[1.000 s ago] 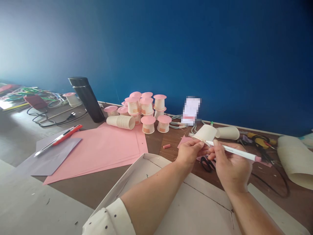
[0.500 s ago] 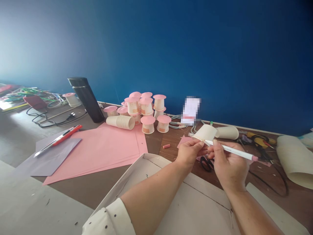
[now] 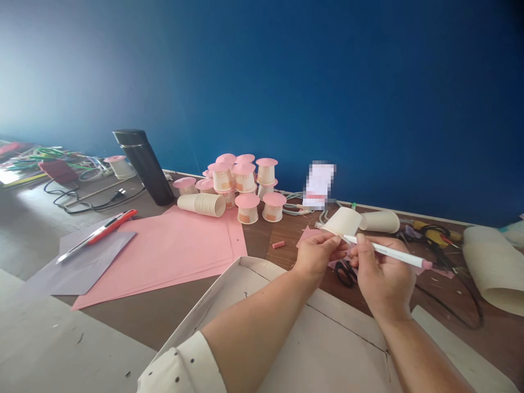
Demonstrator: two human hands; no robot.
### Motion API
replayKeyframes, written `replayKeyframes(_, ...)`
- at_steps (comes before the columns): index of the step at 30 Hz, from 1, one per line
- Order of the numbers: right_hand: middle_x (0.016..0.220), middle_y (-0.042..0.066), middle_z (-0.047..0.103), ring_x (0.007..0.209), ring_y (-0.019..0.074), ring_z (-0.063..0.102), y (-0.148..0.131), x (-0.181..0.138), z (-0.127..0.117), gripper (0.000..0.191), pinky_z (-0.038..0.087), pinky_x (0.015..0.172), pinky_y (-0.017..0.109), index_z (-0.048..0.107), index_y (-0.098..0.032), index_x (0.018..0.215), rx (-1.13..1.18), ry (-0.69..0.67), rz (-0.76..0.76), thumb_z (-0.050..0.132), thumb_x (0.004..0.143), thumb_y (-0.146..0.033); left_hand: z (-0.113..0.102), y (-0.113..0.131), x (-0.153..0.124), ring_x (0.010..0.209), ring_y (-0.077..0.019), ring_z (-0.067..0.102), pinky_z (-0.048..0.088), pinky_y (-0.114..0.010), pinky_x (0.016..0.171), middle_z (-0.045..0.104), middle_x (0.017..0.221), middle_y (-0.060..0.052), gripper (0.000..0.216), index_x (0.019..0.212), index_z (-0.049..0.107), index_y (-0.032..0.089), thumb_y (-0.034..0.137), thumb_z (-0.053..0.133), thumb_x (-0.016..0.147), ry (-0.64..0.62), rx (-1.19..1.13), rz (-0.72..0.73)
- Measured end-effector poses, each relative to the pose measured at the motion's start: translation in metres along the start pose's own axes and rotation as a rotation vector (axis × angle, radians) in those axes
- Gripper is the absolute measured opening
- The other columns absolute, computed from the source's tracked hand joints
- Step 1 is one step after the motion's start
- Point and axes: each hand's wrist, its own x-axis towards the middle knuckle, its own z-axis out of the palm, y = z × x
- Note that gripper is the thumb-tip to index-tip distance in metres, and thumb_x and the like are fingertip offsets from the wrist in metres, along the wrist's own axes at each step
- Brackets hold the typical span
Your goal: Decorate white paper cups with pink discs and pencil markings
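My left hand (image 3: 317, 254) is closed on the rim of a white paper cup (image 3: 343, 220), which is tilted with its base up and away from me. In my right hand (image 3: 382, 273) is a white marker pen (image 3: 395, 251) with a pink end; its tip meets the cup near the rim, by my left fingertips. Any mark there is too small to make out. Black scissors handles (image 3: 345, 273) lie beneath my hands. A small pink pen cap (image 3: 278, 244) rests on the table to the left. Upturned cups with pink paper discs on top (image 3: 248, 202) stand grouped further back.
Pink paper sheets (image 3: 176, 256), an orange utility knife (image 3: 102, 230) and a black flask (image 3: 145, 166) are on the left. Nested paper cups (image 3: 210, 205) lie by the group. More cups (image 3: 489, 267) and cables (image 3: 446, 245) lie right. A cardboard box lid (image 3: 262, 305) sits under my forearms.
The cup has shifted very slightly in my left hand. Both hands keep nearly the same place, with the marker tip still at the rim.
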Motion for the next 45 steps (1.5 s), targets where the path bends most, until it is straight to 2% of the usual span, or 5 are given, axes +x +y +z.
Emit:
replayKeyframes(14, 0.062, 0.001, 0.063, 0.050, 0.0138, 0.058, 0.001, -0.001, 0.001, 0.036, 0.049, 0.053, 0.028, 0.059, -0.018, 0.090, 0.001, 0.002, 0.002, 0.059, 0.088, -0.054, 0.000, 0.001, -0.001, 0.073, -0.0150, 0.064, 0.052, -0.037, 0.088, 0.068, 0.076, -0.007, 0.039, 0.077, 0.071, 0.008, 0.039, 0.089, 0.060, -0.010, 0.004, -0.006)
replayKeyframes(24, 0.057, 0.000, 0.059, 0.045, 0.0121, 0.054, -0.009, 0.001, 0.000, 0.037, 0.047, 0.048, 0.027, 0.057, -0.018, 0.082, 0.047, 0.047, -0.003, 0.058, 0.088, -0.055, 0.002, 0.004, -0.003, 0.075, -0.0159, 0.065, 0.052, -0.038, 0.088, 0.068, 0.077, -0.009, 0.028, 0.078, 0.071, 0.007, 0.030, 0.085, 0.068, 0.019, -0.016, -0.020)
replayKeyframes(34, 0.056, 0.000, 0.059, 0.045, 0.0128, 0.054, -0.011, 0.001, 0.001, 0.039, 0.046, 0.047, 0.027, 0.057, -0.019, 0.085, 0.032, 0.046, -0.002, 0.059, 0.086, -0.057, 0.002, 0.002, -0.001, 0.074, -0.0160, 0.065, 0.052, -0.038, 0.089, 0.068, 0.076, -0.008, 0.030, 0.078, 0.073, 0.008, 0.032, 0.086, 0.065, 0.008, -0.003, -0.009)
replayKeyframes(45, 0.066, 0.002, 0.062, 0.050, 0.0128, 0.057, 0.000, -0.001, 0.002, 0.035, 0.048, 0.051, 0.027, 0.059, -0.017, 0.090, -0.005, 0.021, -0.040, 0.060, 0.088, -0.052, 0.002, 0.002, -0.003, 0.071, -0.0145, 0.063, 0.053, -0.037, 0.087, 0.067, 0.073, -0.005, 0.034, 0.075, 0.073, 0.010, 0.036, 0.087, 0.060, 0.009, 0.038, -0.003)
